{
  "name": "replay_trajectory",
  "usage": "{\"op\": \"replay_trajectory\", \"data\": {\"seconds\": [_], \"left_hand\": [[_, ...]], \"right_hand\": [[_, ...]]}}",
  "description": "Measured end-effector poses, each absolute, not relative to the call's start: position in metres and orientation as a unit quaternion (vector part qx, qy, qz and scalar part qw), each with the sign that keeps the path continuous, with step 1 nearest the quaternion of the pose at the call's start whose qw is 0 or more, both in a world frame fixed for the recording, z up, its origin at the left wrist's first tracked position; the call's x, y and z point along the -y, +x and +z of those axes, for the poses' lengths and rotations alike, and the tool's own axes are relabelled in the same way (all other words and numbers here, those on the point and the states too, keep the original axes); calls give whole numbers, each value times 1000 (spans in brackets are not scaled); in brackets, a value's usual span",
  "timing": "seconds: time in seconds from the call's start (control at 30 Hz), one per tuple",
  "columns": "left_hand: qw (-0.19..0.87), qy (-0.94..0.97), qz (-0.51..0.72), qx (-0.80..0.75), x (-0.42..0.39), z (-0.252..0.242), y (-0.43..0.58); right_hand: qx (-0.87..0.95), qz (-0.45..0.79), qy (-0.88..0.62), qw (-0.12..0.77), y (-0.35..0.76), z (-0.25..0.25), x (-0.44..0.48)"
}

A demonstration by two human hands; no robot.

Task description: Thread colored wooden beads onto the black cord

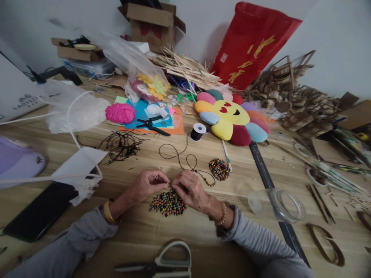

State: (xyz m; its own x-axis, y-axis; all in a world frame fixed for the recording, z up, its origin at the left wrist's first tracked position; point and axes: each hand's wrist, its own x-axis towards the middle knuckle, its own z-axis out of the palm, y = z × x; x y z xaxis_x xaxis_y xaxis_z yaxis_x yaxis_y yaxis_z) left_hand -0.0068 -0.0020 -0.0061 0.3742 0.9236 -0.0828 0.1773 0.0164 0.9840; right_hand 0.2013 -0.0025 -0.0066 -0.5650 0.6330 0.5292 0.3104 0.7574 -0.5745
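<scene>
My left hand (150, 183) and my right hand (189, 189) meet fingertip to fingertip over a pile of small coloured beads (168, 203) on the wooden table (174, 231). Both hands are pinched shut; what the left fingers hold is too small to make out. A black cord (176, 154) with several beads strung on it runs from my right fingers up to a spool of black thread (198, 131). A second heap of beads (219, 169) lies to the right.
A clear plastic jar (278, 204) lies on its side at the right. Scissors (162, 264) sit at the front edge, a dark phone (37, 212) at the left. A flower cushion (230, 117), pink yarn (120, 112), pliers (152, 125), bags and boxes crowd the back.
</scene>
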Motion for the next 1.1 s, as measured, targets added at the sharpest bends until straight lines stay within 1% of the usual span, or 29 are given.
{"op": "replay_trajectory", "data": {"seconds": [0.23,0.4,0.57,1.1], "left_hand": [[511,652,341,-445,5,-6,-6],[542,630,334,-445,5,-2,-5],[586,595,321,-447,3,0,-5],[588,609,326,-420,2,-8,-7]], "right_hand": [[861,214,-265,379,201,-6,2],[856,237,-235,395,201,-9,2],[861,254,-232,376,202,-11,3],[868,231,-232,374,202,-5,4]]}}
